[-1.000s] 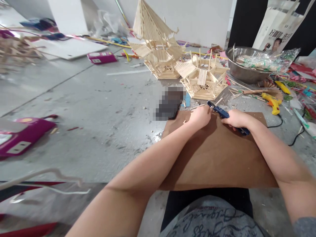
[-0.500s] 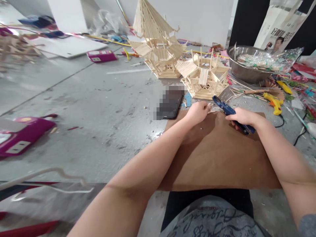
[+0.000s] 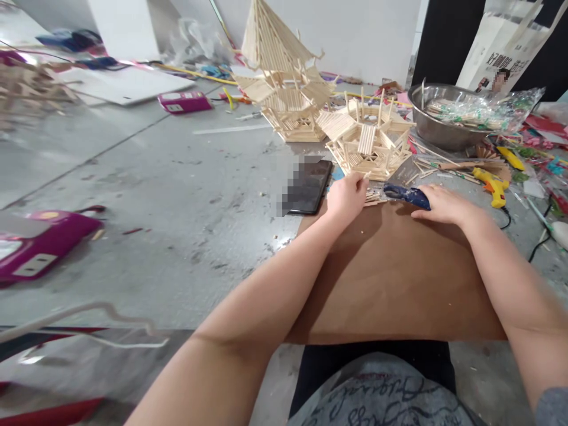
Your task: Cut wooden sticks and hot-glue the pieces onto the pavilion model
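Observation:
My left hand (image 3: 348,195) is closed round a small pale wooden stick (image 3: 367,175), just in front of the low stick-built frame (image 3: 366,145). Several short sticks (image 3: 373,199) lie between my hands at the far edge of the brown board (image 3: 399,278). My right hand (image 3: 446,204) rests over a dark blue hand tool (image 3: 407,195), its fingers round the near end. The tool lies nearly level, its head toward the sticks. A taller stick-built tower (image 3: 288,94) with a pointed roof stands behind, to the left.
A black phone (image 3: 310,188) lies left of the board. At the right are a metal bowl (image 3: 448,133) of packed sticks and a yellow glue gun (image 3: 493,184) with a cord. Purple power strips (image 3: 53,242) sit at the left.
My left hand has moved left and slightly nearer, uncovering the short sticks. My right hand has moved slightly away from me and turned palm down, and the blue tool has swung from slanted to nearly level.

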`<state>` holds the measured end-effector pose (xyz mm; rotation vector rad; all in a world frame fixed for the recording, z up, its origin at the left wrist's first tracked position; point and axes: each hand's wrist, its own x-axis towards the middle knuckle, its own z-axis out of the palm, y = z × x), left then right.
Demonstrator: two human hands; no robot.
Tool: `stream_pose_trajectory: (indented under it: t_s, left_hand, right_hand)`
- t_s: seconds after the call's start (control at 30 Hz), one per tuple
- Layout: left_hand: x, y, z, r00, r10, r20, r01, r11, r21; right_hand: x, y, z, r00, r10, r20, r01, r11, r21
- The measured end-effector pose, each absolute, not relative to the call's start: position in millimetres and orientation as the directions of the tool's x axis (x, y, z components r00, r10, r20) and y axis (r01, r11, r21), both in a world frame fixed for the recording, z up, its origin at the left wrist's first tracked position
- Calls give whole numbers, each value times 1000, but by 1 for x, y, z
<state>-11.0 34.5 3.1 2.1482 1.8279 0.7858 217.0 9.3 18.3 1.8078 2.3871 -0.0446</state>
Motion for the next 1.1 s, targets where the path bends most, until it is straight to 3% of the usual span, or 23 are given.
stream_pose_trajectory:
  t_s: [0.13,0.23,0.33,0.43,0.57,0.67,0.77,0.9,1.1]
  left_hand:
    - [-13,38,-1,10,942,336,767,-223,601]
    - [-10,35,-3,69,933,353,715,-293,635]
    - [-6,31,-5,158,918,364,655,-373,657]
    - [-3,29,-6,223,914,338,560,-404,724]
    - [2,27,-7,251,940,229,318,-304,898]
    - [6,25,-5,295,950,100,98,-134,986]
    - [7,25,-1,324,946,10,-26,-2,1000]
    - [7,26,-1,313,950,6,-67,16,998]
    - [8,29,-10,294,955,47,10,-52,999]
  right_hand:
    - [218,10,9,-296,950,-94,945,306,114]
    - [225,13,8,-305,949,-81,948,311,71]
    - [229,20,13,-320,947,27,947,320,19]
    - [223,34,20,-285,953,105,957,277,81]
    - [208,55,25,-297,955,-17,925,292,243]
    - [201,65,24,-268,961,-73,920,278,276]
    - [199,69,22,-247,965,-94,920,264,290]
    - [197,71,24,-226,966,-125,921,254,295]
    - [193,78,27,-202,964,-175,924,247,291]
